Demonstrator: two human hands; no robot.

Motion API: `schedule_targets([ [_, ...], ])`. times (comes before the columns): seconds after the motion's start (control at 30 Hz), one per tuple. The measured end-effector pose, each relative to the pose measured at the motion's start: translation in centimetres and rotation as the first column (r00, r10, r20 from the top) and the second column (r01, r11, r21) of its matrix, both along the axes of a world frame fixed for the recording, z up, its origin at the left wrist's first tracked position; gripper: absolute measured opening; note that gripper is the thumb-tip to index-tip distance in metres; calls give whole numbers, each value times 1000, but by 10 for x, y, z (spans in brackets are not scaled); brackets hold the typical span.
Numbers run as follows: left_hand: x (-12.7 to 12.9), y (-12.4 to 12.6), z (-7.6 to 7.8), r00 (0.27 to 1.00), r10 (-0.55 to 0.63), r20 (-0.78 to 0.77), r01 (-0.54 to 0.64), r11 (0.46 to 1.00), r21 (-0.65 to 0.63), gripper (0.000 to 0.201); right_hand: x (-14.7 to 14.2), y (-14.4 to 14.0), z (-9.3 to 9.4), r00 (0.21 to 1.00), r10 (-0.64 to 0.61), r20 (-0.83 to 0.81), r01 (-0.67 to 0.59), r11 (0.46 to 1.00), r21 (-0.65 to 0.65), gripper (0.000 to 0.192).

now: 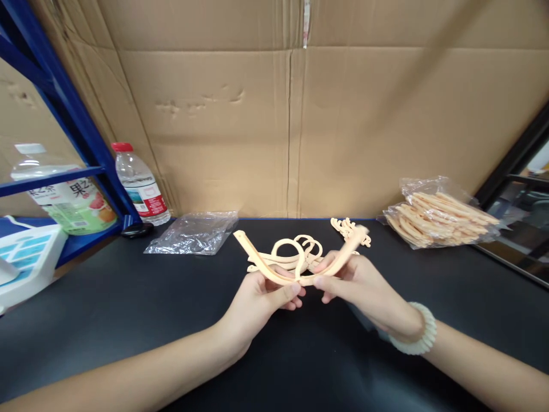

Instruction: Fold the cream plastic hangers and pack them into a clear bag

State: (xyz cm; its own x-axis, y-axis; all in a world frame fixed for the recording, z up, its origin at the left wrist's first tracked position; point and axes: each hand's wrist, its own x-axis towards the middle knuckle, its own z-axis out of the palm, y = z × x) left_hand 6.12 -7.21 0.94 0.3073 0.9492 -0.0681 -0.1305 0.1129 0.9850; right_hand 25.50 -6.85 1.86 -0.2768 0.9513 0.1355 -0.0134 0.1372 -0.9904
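**benchguy:** Right up front, low over the black surface [128,320], both hands met in the middle. The left hand [261,297] had its fingers [288,293] pinched around the bottom of a peach-coloured curved plastic hanger [295,269], thumb on top. The right hand [360,286] gripped the same piece from the other side, fingers closed on it, with a pale beaded bracelet [418,335] on that wrist.

**tapeworm42:** So the hanger was off the surface?

**benchguy:** Yep, held up between the two hands, its ends curving up and outward like a shallow U. Just behind it, a few more loose hangers [300,249] sat in a small heap on the surface, hooks tangled together.

**tapeworm42:** And further back?

**benchguy:** An empty-looking clear plastic bag [193,233] lay flat at back left, and a clear bag full of the same hangers [441,220] sat at back right. Off to the left was a water bottle with a red cap [141,186], beside a blue rack [72,126], plus a bigger drink bottle [64,194] behind the rack's crossbar. A cardboard wall [300,114] closed off the whole back.
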Motion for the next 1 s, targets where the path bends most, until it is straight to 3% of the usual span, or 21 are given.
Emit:
schedule_targets([
  [0.17, -20, 17, 13, 999, 34, 10, -34, 997, -66, 20, 42, 18, 23, 977, 30, 212, -38, 999, 33, 20],
  [0.33, -45, 45, 23, 998, 56, 42, -52, 993, -107, 17, 69, 32, 34, 901, 17, 434, -67, 993, 99, 19],
  [0.43, -59, 59, 27, 999, 17, -30, -19, 998, -61, 19, 77, 36, 35, 868, 72, 492, -124, 989, 75, 21],
  [0.53, -68, 67, 31, 964, -107, -243, 127, 990, 68, 18, 81, 38, 34, 807, 87, 584, -176, 979, 98, 21],
  [0.63, -72, 67, 36, 778, -122, -616, 351, 898, 265, 15, 81, 39, 31, 729, 99, 678, -248, 960, 127, 20],
  [0.7, -71, 64, 37, 604, -22, -797, 513, 776, 367, 11, 79, 39, 30, 683, 102, 723, -283, 950, 133, 19],
  [0.77, -70, 60, 38, 475, 82, -876, 635, 657, 406, 8, 76, 38, 28, 637, 90, 766, -300, 944, 138, 16],
  [0.83, -69, 57, 38, 408, 134, -903, 697, 592, 403, 8, 73, 36, 28, 592, 64, 804, -316, 935, 158, 13],
  [1.0, -69, 54, 36, 360, 193, -913, 739, 538, 405, 10, 70, 34, 27, 516, -39, 855, -395, 876, 278, 10],
])
